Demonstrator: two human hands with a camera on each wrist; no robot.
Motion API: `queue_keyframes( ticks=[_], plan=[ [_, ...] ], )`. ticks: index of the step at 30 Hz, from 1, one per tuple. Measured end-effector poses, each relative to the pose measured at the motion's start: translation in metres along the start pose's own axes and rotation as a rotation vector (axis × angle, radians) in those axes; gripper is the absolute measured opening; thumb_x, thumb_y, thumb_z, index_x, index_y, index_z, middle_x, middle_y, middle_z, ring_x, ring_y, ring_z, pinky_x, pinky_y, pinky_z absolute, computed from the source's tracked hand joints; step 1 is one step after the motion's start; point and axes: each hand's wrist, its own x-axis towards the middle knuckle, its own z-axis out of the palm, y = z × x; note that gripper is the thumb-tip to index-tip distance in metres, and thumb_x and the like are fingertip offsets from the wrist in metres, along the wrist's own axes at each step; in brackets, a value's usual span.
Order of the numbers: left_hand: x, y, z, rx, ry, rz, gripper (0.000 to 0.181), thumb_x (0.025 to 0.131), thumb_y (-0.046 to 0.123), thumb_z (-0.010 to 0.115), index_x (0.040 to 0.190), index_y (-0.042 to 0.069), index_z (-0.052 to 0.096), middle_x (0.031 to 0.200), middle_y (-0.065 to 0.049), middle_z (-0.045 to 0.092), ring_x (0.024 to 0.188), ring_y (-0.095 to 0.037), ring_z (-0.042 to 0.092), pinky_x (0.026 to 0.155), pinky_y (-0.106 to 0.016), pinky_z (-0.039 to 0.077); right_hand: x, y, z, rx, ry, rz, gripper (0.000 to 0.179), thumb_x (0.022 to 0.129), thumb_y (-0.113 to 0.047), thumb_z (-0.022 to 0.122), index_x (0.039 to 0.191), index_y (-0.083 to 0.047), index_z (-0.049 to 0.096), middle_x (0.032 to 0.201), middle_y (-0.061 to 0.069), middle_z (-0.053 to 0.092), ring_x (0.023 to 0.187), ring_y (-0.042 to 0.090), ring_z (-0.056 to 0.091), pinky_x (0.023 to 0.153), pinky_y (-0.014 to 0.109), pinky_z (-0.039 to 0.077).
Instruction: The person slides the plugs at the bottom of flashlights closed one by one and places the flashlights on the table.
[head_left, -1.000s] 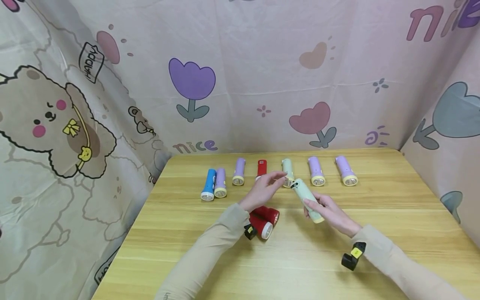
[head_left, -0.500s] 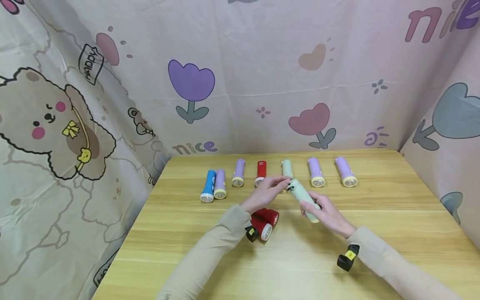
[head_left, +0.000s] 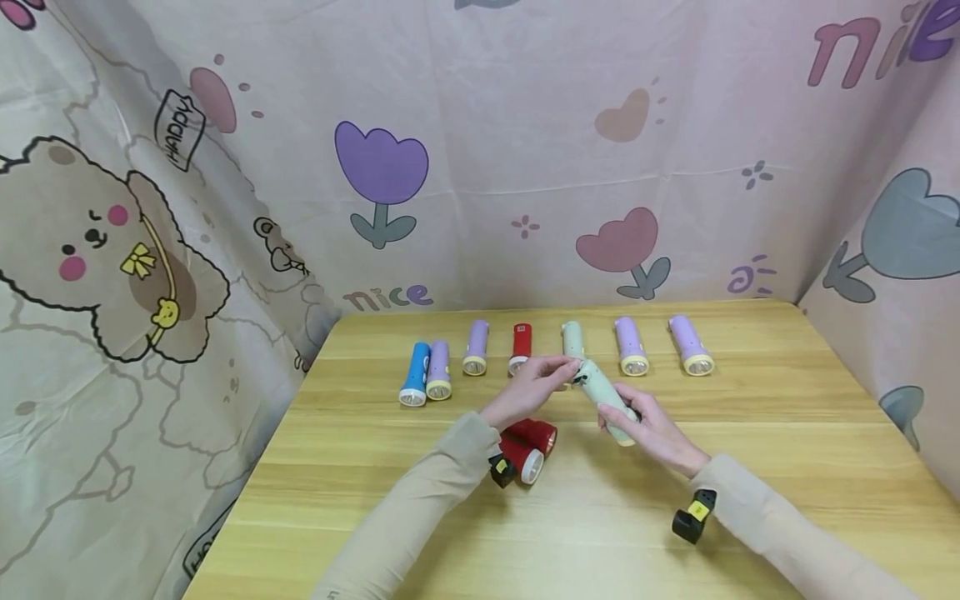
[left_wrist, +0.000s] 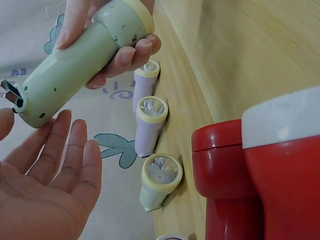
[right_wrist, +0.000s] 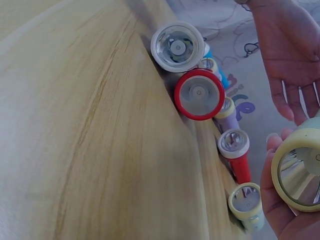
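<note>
My right hand (head_left: pixel 660 429) grips a pale green flashlight (head_left: pixel 603 396) above the table, thumb on one side of the body and fingers round the other. Its cream-rimmed lens (right_wrist: pixel 305 170) faces the right wrist camera. From the tail, metal prongs (left_wrist: pixel 11 94) stick out of a dark slot. My left hand (head_left: pixel 531 390) is at this tail end. In the left wrist view the thumb (left_wrist: pixel 4 122) is beside the prongs and the index finger passes behind the tail; the other fingers are nearly straight. Two red flashlights (left_wrist: pixel 225 160) lie under my left wrist.
At the back of the wooden table (head_left: pixel 360 517) lies a row of flashlights: a blue flashlight (head_left: pixel 415 375), several purple flashlights (head_left: pixel 632 346), a red flashlight (head_left: pixel 522 343) and another green flashlight (head_left: pixel 573 337). A printed curtain (head_left: pixel 487 167) hangs behind.
The green flashlight has shifted slightly left in my right hand. My left fingers have come from just apart to its tail end. The flashlights on the table stay put.
</note>
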Motion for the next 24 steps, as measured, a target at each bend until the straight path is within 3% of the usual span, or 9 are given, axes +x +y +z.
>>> queue_keyframes(
  ticks=[4, 9, 15, 21, 24],
  plan=[
    [0.0002, -0.0017, -0.0010, -0.005, -0.002, -0.003, 0.042, 0.107, 0.030, 0.050, 0.138, 0.004, 0.059, 0.134, -0.014, 0.066, 0.124, -0.026, 0.063, 0.107, -0.037, 0.053, 0.0008, 0.0005, 0.0007, 0.004, -0.002, 0.000, 0.028, 0.104, -0.010, 0.049, 0.121, 0.012, 0.054, 0.089, 0.021, 0.066, 0.069, 0.018, 0.064, 0.055, 0.028, 0.056],
    [0.0004, -0.0033, -0.0013, -0.015, 0.002, -0.013, 0.042, 0.106, 0.032, 0.050, 0.139, 0.007, 0.059, 0.135, -0.012, 0.066, 0.123, -0.025, 0.063, 0.105, -0.035, 0.054, 0.0024, 0.0010, 0.0002, 0.014, -0.003, -0.001, 0.029, 0.104, -0.009, 0.050, 0.121, 0.013, 0.053, 0.087, 0.007, 0.067, 0.069, 0.013, 0.064, 0.056, 0.027, 0.056],
    [0.0017, -0.0036, -0.0001, -0.031, 0.003, -0.010, 0.042, 0.106, 0.032, 0.051, 0.138, 0.005, 0.060, 0.134, -0.012, 0.066, 0.122, -0.024, 0.064, 0.103, -0.033, 0.055, 0.0026, 0.0024, 0.0001, 0.005, 0.014, -0.021, 0.025, 0.103, -0.006, 0.051, 0.116, 0.014, 0.055, 0.087, 0.017, 0.066, 0.070, 0.014, 0.064, 0.057, 0.026, 0.055],
    [0.0032, 0.0004, -0.0014, -0.047, 0.020, -0.025, 0.042, 0.106, 0.032, 0.052, 0.137, 0.004, 0.061, 0.131, -0.015, 0.068, 0.119, -0.029, 0.067, 0.107, -0.042, 0.053, 0.0040, 0.0017, -0.0013, -0.008, 0.025, -0.043, 0.022, 0.102, -0.004, 0.052, 0.115, 0.012, 0.057, 0.086, 0.017, 0.066, 0.071, 0.013, 0.064, 0.057, 0.027, 0.056],
    [0.0048, 0.0001, -0.0023, -0.071, 0.026, -0.023, 0.041, 0.106, 0.030, 0.052, 0.135, 0.003, 0.062, 0.130, -0.017, 0.068, 0.118, -0.029, 0.067, 0.106, -0.041, 0.054, 0.0050, 0.0008, -0.0018, 0.003, 0.028, -0.024, 0.022, 0.102, -0.005, 0.053, 0.118, 0.010, 0.058, 0.087, 0.019, 0.065, 0.071, 0.012, 0.064, 0.058, 0.027, 0.056]
  ],
)
